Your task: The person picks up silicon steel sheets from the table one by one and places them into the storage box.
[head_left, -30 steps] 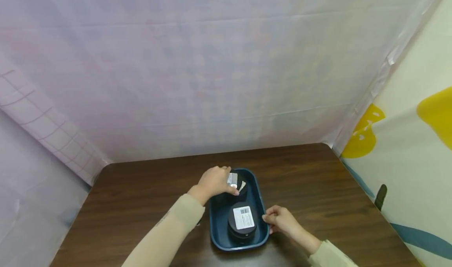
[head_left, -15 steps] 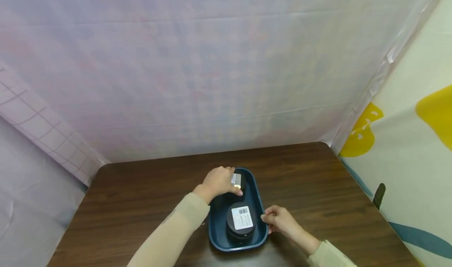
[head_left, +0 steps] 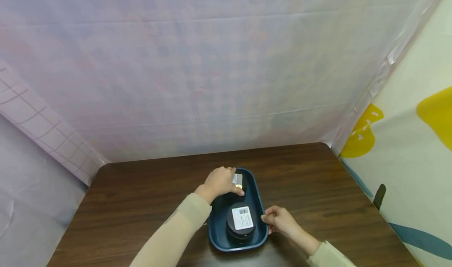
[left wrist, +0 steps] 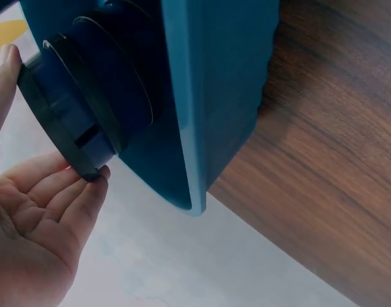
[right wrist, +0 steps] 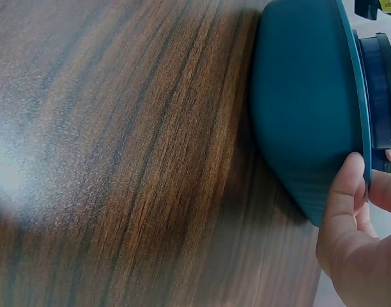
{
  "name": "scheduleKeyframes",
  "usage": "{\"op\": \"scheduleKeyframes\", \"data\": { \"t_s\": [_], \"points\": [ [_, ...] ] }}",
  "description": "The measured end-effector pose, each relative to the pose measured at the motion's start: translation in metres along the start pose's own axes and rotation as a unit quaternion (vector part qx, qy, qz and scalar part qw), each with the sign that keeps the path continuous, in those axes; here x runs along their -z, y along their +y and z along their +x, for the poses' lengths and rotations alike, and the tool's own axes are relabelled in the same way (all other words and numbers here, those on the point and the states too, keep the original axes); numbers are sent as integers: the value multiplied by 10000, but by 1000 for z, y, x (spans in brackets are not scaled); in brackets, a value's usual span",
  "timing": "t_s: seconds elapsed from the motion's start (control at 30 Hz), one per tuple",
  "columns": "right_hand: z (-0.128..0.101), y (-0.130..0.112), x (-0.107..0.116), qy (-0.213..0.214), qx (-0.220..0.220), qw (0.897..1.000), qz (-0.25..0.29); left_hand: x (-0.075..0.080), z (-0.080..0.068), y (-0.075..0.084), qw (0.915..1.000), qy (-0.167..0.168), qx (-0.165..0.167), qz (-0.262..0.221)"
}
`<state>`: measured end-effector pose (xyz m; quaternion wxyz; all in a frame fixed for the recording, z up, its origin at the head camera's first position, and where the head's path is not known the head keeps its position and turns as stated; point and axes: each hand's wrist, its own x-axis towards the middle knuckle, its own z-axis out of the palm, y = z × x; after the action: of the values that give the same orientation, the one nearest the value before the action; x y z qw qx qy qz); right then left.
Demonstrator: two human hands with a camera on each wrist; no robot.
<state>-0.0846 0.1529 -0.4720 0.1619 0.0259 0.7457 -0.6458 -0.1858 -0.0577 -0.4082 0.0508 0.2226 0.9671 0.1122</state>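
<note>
Two hands: left hand fingers around far jar, right hand pinching tray rim.

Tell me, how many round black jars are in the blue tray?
2. One black jar sits at the near end of the blue tray; the other jar is at the far end, under the left hand.

Left hand lowers the far black jar deeper into the blue tray; jar now sits lower, label partly covered.

Head view high above; both wrist views close on tray
</note>
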Motion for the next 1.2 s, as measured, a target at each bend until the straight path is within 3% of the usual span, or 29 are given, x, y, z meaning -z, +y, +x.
{"op": "scheduleKeyframes", "data": {
  "t_s": [0.63, 0.97, 1.2],
  "points": [
    [3, 2, -1, 102, 31, 9998, -142, -10, -3, -2, 9986, 209, 211, -441],
    [5, 0, -1, 106, 146, 9995, -247, -13, -8, -4, 9995, 297, 95, -63],
    [1, -2, -4, 613, 442, 9916, -1052, -17, -15, -12, 9992, 363, -158, -95]
  ]
}}
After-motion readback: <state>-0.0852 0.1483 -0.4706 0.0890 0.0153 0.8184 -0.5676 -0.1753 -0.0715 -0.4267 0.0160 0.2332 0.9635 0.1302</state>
